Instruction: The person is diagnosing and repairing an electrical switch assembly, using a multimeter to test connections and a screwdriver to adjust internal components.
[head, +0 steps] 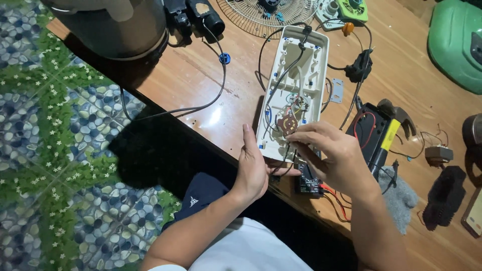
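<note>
Open cream plastic housing (296,85) with wiring, near the table's (211,75) front edge, right hand (334,158) fingertips pinching its small brown switch part (287,123), left hand (252,168) flat against its side, fingers straight, black multimeter (371,128) just beside, fan grille (268,12) at far edge.

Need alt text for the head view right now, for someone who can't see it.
Two bare hands work on an opened cream plastic housing lying on a wooden table: the left hand steadies its near edge while the right hand reaches into the wiring inside. A fan grille and loose parts lie around it.
</note>
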